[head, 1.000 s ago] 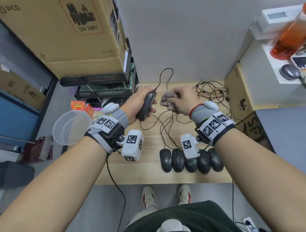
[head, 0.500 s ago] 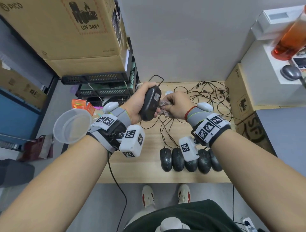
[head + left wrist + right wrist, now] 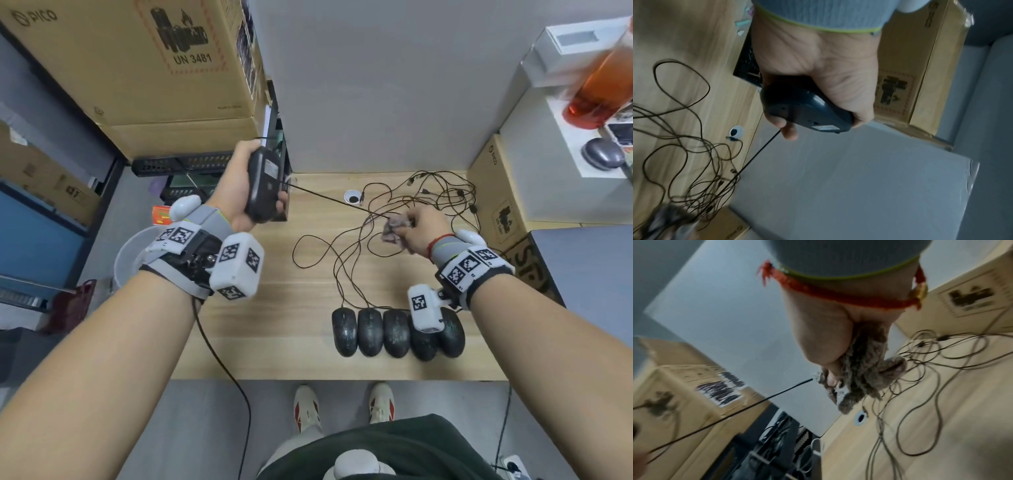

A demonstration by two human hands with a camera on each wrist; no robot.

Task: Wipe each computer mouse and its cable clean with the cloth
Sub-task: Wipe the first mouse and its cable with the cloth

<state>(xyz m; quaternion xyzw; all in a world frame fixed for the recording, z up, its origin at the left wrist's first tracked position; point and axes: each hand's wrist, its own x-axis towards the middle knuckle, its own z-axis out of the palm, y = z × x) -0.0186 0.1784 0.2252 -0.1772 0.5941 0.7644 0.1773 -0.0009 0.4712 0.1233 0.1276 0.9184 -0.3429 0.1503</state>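
Cable (image 3: pixel 335 202) wiping is underway: left hand (image 3: pixel 239 185) grips one mouse (image 3: pixel 263 185) aloft, right hand (image 3: pixel 423 231) pinches the cloth (image 3: pixel 392 230) around its taut cable. Five mice (image 3: pixel 397 332) wait on the desk (image 3: pixel 274 325), seemingly still dusty.

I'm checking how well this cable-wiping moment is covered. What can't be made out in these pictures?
- Head view: the black wired mouse shows only its underside; the left hand hides its top.
- Right wrist view: the fluffy grey cloth in the right hand hides the taut black cable there.
- Head view: the wrist camera partly covers the five black mice in a row.
- Label text: too small.
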